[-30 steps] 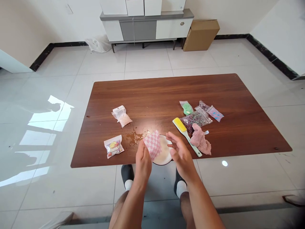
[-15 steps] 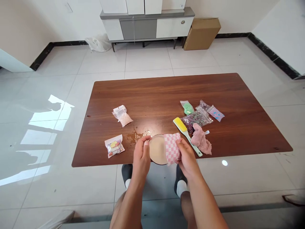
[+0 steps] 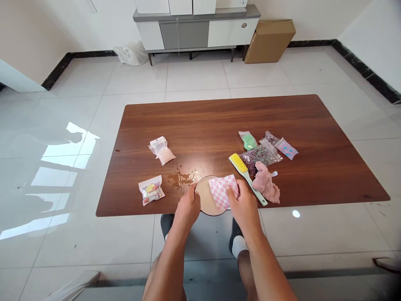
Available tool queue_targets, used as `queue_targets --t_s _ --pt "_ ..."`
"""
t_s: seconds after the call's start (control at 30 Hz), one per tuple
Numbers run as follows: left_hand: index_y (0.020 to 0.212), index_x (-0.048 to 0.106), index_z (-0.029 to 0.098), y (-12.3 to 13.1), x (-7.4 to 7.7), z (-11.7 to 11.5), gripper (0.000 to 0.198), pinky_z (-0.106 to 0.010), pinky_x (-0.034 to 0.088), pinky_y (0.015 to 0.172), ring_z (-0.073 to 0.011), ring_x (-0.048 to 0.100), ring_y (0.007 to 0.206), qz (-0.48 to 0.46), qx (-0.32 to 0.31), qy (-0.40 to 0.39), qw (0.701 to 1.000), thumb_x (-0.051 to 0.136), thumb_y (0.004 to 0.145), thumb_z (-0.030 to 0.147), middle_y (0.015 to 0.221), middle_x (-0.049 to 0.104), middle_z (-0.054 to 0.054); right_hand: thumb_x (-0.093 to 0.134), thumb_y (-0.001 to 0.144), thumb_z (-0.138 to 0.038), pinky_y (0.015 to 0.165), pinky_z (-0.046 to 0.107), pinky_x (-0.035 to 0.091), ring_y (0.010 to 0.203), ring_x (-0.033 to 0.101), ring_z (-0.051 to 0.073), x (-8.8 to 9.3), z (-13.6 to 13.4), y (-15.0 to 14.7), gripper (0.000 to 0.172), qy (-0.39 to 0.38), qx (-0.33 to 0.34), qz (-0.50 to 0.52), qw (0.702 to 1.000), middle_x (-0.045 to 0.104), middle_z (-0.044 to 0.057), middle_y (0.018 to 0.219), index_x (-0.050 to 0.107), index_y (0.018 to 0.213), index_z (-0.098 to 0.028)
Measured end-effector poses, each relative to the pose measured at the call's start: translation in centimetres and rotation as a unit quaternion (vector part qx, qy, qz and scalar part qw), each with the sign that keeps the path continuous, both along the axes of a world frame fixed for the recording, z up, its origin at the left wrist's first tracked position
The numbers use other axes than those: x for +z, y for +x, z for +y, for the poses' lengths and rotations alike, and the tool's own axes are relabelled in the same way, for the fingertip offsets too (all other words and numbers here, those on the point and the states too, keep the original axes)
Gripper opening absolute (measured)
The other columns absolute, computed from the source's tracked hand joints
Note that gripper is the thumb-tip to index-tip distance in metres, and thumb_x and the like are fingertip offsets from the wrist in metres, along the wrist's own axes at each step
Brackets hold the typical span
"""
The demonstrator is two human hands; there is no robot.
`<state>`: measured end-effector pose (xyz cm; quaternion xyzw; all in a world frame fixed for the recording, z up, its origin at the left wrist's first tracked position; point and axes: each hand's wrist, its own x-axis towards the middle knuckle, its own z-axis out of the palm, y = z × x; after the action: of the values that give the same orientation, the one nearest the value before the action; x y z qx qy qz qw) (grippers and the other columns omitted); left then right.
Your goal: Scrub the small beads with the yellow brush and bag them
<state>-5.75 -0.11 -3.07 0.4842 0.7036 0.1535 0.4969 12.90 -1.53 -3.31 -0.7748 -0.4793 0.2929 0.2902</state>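
Note:
A round beige plate with a dark rim (image 3: 205, 200) is at the table's front edge. My left hand (image 3: 189, 202) grips its left side, thumb on top. My right hand (image 3: 242, 202) is closed on a pink-and-white checkered packet (image 3: 222, 191), which lies over the right part of the plate. Beside my right hand are a brush with yellow bristles (image 3: 239, 163) and a crumpled pink cloth (image 3: 265, 183). Spilled water (image 3: 184, 178) wets the wood behind my left hand.
On the brown table (image 3: 188, 121) lie a cartoon-print packet (image 3: 151, 190), a bag of pale pink grains (image 3: 162, 150), a green bag (image 3: 249, 141), bags of dark beads (image 3: 261, 154) and a purple packet (image 3: 286, 148). Behind stand a cabinet (image 3: 184, 35) and a cardboard box (image 3: 269, 42).
The checkered packet has moved left, further over the plate, and my right thumb now lies across it. My left hand has shifted slightly at the plate's edge. The view has moved a little.

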Motion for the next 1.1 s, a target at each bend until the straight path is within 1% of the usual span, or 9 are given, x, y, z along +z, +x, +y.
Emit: queue_targets --t_s 0.17,0.33,0.47,0.6,0.67,0.8,0.93,1.0,1.1 --pt "0.133 0.066 0.023 -0.2 -0.3 0.0 0.044 -0.037 0.053 0.09 -0.0258 0.073 0.095 -0.008 0.004 0.014 1.0 0.044 0.096 0.029 0.108 0.079 -0.013 0.052 0.094 -0.045 0.066 0.034 0.039 0.076 0.067 0.028 0.1 -0.3 -0.6 0.029 0.016 0.034 -0.071 0.997 0.076 0.01 0.088 0.066 0.106 -0.022" --pt "0.132 0.067 0.023 -0.2 -0.3 -0.2 0.043 -0.036 0.053 0.092 -0.0268 0.073 0.099 -0.015 0.017 0.029 0.999 0.047 0.095 0.028 0.109 0.079 -0.013 0.05 0.097 -0.045 0.067 0.035 0.042 0.079 0.069 0.028 0.2 -0.6 -0.9 0.031 0.041 0.054 -0.109 0.992 0.077 0.01 0.091 0.067 0.109 -0.021" --pt "0.131 0.067 0.024 -0.4 0.3 -0.1 0.042 -0.04 0.052 0.095 -0.0299 0.072 0.107 -0.012 0.031 0.027 0.999 0.046 0.096 0.029 0.119 0.077 -0.014 0.049 0.1 -0.043 0.069 0.034 0.045 0.084 0.07 0.027 0.5 -0.7 -1.1 0.031 0.086 0.07 -0.14 0.984 0.077 0.01 0.097 0.068 0.112 -0.021" --pt "0.135 0.063 0.025 -0.4 1.0 0.1 0.045 -0.047 0.048 0.102 -0.0342 0.066 0.123 0.008 0.014 0.021 1.0 0.038 0.098 0.027 0.133 0.072 -0.013 0.05 0.103 -0.042 0.073 0.034 0.048 0.086 0.07 0.025 1.0 -0.8 -1.2 0.029 0.155 0.098 -0.17 0.968 0.076 0.008 0.096 0.069 0.113 -0.02" --pt "0.135 0.062 0.024 -0.4 1.1 0.1 0.045 -0.048 0.046 0.104 -0.0341 0.064 0.126 0.006 0.008 0.03 1.0 0.035 0.098 0.025 0.136 0.07 -0.012 0.052 0.104 -0.041 0.076 0.034 0.049 0.085 0.07 0.023 1.3 -0.8 -1.2 0.028 0.181 0.11 -0.175 0.962 0.074 0.007 0.093 0.069 0.114 -0.02" --pt "0.137 0.06 0.024 -0.4 1.1 0.0 0.046 -0.049 0.043 0.11 -0.0327 0.058 0.134 0.007 0.015 0.043 0.999 0.036 0.098 0.022 0.144 0.065 -0.012 0.054 0.104 -0.039 0.078 0.035 0.05 0.084 0.067 0.023 1.9 -0.9 -1.1 0.026 0.205 0.134 -0.186 0.952 0.071 0.006 0.09 0.069 0.116 -0.021" --pt "0.139 0.058 0.024 -0.3 0.8 -0.2 0.045 -0.049 0.041 0.114 -0.0312 0.054 0.14 0.01 0.014 0.074 0.997 0.038 0.099 0.023 0.15 0.06 -0.011 0.06 0.102 -0.035 0.08 0.036 0.051 0.083 0.064 0.022 2.1 -1.0 -1.2 0.022 0.248 0.129 -0.176 0.944 0.07 0.006 0.091 0.068 0.118 -0.02" --pt "0.14 0.057 0.025 -0.2 0.7 -0.3 0.045 -0.049 0.041 0.114 -0.0305 0.054 0.14 0.01 0.018 0.083 0.996 0.038 0.099 0.025 0.151 0.059 -0.01 0.063 0.101 -0.032 0.082 0.036 0.051 0.085 0.064 0.023 2.1 -0.9 -1.2 0.022 0.26 0.133 -0.173 0.941 0.071 0.007 0.094 0.067 0.118 -0.019" --pt "0.141 0.055 0.025 -0.1 0.7 -0.3 0.044 -0.051 0.043 0.112 -0.0307 0.057 0.136 0.012 0.022 0.085 0.996 0.038 0.1 0.026 0.15 0.06 -0.01 0.062 0.101 -0.031 0.083 0.038 0.052 0.086 0.064 0.024 1.9 -0.7 -1.1 0.022 0.252 0.149 -0.182 0.939 0.072 0.008 0.094 0.067 0.119 -0.019"
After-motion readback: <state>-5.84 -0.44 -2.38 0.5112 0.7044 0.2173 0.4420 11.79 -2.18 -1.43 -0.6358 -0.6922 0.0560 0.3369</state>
